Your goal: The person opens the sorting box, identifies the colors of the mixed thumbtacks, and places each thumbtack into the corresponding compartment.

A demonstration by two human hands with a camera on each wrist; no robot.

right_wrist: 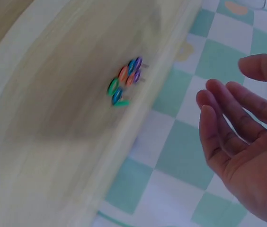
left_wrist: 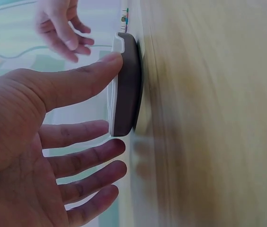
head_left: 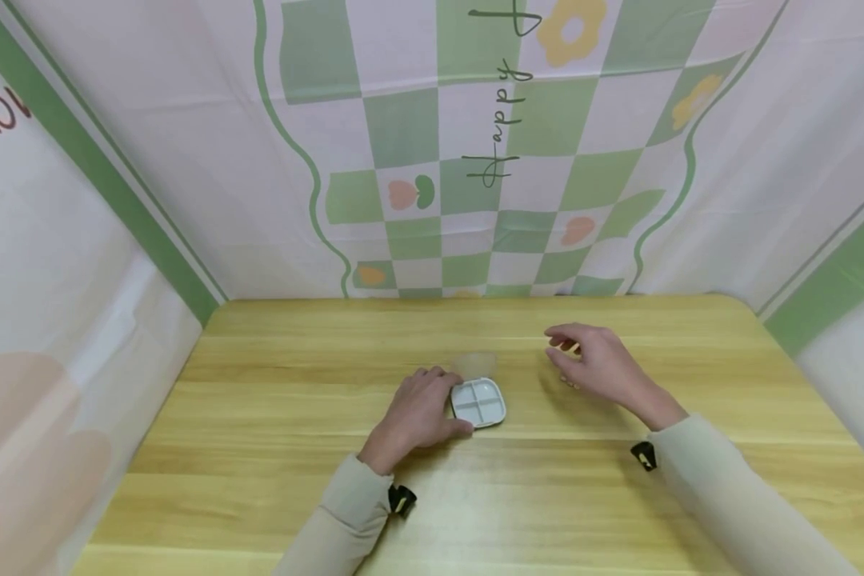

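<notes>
A small square box (head_left: 478, 402) with four white compartments lies on the table, its clear lid (head_left: 475, 366) folded back on the far side. My left hand (head_left: 421, 406) holds the box from the left, thumb at the near edge and index finger at the far corner. In the left wrist view the box's dark side wall (left_wrist: 128, 87) shows beside the thumb. My right hand (head_left: 596, 364) hovers to the right of the box, fingers loosely bent and holding nothing. Several small coloured thumbtacks (right_wrist: 123, 75) lie on the table in the right wrist view, mostly hidden by that hand from above.
The wooden table (head_left: 295, 416) ends at a hanging cloth (head_left: 468, 120) with green checks, at the back. More printed cloth (head_left: 58, 264) hangs at the left side. Dark wrist-worn pieces (head_left: 402, 501) sit at both sleeves.
</notes>
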